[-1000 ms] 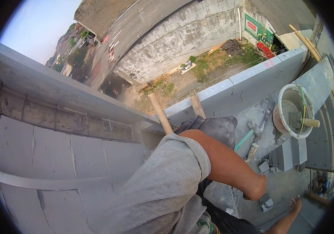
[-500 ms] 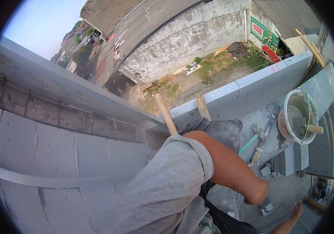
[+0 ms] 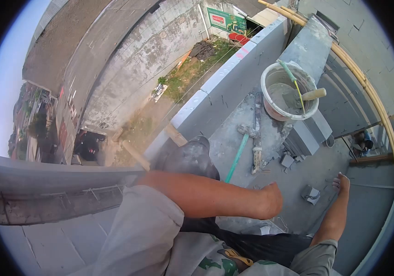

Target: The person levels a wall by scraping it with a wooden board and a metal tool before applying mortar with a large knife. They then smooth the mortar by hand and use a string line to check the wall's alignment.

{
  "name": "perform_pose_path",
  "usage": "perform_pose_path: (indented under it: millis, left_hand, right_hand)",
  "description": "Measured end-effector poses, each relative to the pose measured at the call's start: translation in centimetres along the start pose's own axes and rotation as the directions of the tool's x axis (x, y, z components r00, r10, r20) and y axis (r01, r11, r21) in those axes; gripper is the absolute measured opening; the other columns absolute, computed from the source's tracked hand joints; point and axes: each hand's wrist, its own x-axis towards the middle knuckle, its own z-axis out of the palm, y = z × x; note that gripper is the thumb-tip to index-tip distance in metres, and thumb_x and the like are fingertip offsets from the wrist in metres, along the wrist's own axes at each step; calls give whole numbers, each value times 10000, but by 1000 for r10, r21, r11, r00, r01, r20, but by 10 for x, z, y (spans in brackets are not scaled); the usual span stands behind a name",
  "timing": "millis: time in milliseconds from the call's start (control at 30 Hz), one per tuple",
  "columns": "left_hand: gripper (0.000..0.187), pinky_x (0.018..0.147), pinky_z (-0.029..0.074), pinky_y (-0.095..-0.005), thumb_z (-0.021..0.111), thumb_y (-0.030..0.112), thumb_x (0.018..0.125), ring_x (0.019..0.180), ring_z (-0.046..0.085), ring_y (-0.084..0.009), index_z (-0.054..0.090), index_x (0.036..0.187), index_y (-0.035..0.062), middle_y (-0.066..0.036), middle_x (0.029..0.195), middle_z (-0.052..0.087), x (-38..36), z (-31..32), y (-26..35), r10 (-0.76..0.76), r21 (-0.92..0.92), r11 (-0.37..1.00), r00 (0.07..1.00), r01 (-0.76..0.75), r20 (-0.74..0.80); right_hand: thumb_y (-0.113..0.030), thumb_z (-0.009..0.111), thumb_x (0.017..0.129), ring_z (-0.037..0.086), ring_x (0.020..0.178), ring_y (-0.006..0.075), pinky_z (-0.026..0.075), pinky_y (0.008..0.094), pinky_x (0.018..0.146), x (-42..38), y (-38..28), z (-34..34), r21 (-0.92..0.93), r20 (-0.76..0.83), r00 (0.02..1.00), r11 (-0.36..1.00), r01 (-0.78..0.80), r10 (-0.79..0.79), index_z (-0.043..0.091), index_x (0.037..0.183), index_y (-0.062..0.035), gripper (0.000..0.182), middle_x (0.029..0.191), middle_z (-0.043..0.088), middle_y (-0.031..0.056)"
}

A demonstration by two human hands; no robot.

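Note:
My left arm reaches across the middle of the head view, and my left hand is at its end, bent away so its fingers are hidden. Behind that arm is my dark, dusty knee or boot. My right hand hangs out at the lower right, whitened fingers stretched apart, holding nothing. A broken grey block piece lies below it. On the dusty platform rests a hammer-like tool with a green handle, beside a long mortar-crusted tool.
A mortar bucket stands on the platform, with a wooden-handled tool and a green-handled one in it. A light block wall drops to a yard beyond. Bamboo poles run along the right. A person is far below.
My view has swung right, so the bucket, wall and platform sit further left. My right arm shows more fully. The tools stay where they lay.

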Motion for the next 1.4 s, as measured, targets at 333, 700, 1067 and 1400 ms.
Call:
perform_pose_path:
  millis: [333,700,1067,1400]
  left_hand:
    - [320,847,452,-408,655,303,840,959,649,-281,639,1038,52,-124,956,673,1,-2,-5,16,-1,1000,1000,-16,21]
    - [399,840,465,-416,634,373,880,985,642,-296,613,1117,53,-136,1013,663,13,-4,-4,-3,28,1000,990,-1,139]
    - [403,828,482,-415,641,389,875,973,649,-301,621,1098,54,-139,991,669,13,-5,-5,2,30,1000,990,-6,140]
    - [409,830,478,-419,635,392,878,973,647,-303,615,1100,49,-142,993,669,14,-1,-5,10,24,1000,989,-14,150]
  right_hand:
    - [-279,606,900,608,560,237,495,364,512,-13,-8,18,-129,-56,998,992,17,-24,584,1052,-28,294,798,635,127]
    - [-302,607,901,631,596,237,528,388,545,-3,-3,20,-125,-32,998,991,46,-50,591,1061,-13,332,837,646,146]
    - [-297,614,904,637,626,254,534,391,566,-11,-7,27,-109,-46,998,994,30,-35,621,1077,-23,325,850,660,147]
    - [-301,616,904,637,610,247,532,385,553,-11,-6,26,-116,-42,998,992,44,-49,621,1068,-21,324,848,663,146]
